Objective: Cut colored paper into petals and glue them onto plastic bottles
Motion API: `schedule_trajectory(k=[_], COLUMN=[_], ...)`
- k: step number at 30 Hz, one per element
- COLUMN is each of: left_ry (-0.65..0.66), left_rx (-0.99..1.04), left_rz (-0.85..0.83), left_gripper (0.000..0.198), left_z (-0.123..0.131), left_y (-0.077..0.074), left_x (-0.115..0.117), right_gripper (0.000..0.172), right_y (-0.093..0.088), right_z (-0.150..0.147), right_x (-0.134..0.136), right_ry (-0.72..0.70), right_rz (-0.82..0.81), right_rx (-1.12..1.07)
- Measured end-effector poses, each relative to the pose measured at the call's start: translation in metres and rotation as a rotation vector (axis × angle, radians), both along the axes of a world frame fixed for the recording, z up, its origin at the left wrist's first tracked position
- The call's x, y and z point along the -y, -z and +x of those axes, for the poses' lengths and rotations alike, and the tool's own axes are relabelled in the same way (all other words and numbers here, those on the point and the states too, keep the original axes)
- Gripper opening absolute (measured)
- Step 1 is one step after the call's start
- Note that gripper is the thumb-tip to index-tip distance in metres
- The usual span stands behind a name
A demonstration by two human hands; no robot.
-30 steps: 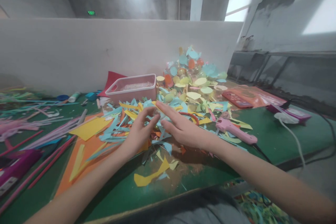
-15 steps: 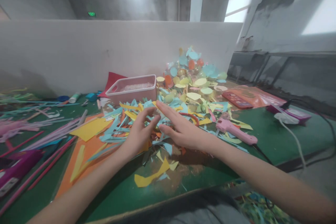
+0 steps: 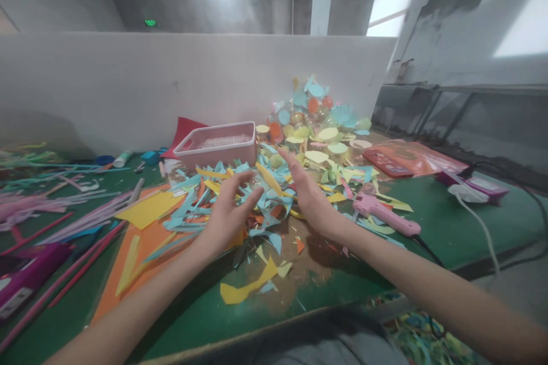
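Observation:
My left hand is over the paper scraps left of centre. Its fingers curl toward the thumb around something pale or see-through that I cannot make out. My right hand is open, fingers stretched forward, at the right side of the scrap pile, apart from the left. Between them lie light blue paper strips and a curved yellow paper strip. Closest to my right hand on its right is a pink hot glue gun with a black cord.
Behind the scraps stands a pink basket. A heap of clear plastic pieces with coloured paper discs rises at the back. Orange paper sheets and purple sticks lie left. A red phone lies right, before the white partition.
My right hand has moved right, away from my left hand, and its fingers now point more upward. The scraps between the hands are uncovered. My left hand has barely moved.

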State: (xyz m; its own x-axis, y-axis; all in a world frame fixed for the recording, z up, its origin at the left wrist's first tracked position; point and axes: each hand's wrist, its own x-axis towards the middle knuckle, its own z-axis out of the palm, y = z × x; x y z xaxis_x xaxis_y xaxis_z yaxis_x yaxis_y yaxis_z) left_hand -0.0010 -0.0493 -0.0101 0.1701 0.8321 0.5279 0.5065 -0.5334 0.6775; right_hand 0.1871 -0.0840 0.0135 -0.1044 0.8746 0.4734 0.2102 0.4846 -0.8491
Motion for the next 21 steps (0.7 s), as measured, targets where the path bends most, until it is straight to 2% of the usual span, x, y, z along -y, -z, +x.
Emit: schedule_trajectory(k=[4,8,10,16,21], left_ry=[0.004,0.018,0.05,0.324,0.544], left_rx=[-0.065,-0.157,-0.219,-0.364,-0.549], left_rz=[0.128,0.256,0.325,0.481,0.382], left_gripper=[0.038,0.033,0.03,0.03,0.035], left_z=[-0.002,-0.003,-0.004,-0.005,0.0], left_y=[-0.001,-0.007,-0.011,-0.02,-0.016], left_x=[-0.001,0.003,0.006,0.016,0.018], right_gripper=[0.045,0.027,0.021,0.019,0.02], right_y=[0.002,0.005,0.005,-0.002,-0.004], right_z=[0.004,0.006,0.007,0.012,0.014], right_x=[-0.013,-0.027,-0.031,-0.034,-0.036], right_ry=[0.189,0.16,0.141,0.15,0.128], right_rz=[-0.078,-0.339,-0.391,-0.386,-0.402], right_rx=[-0.241,-0.476,-0.553,-0.609,-0.587])
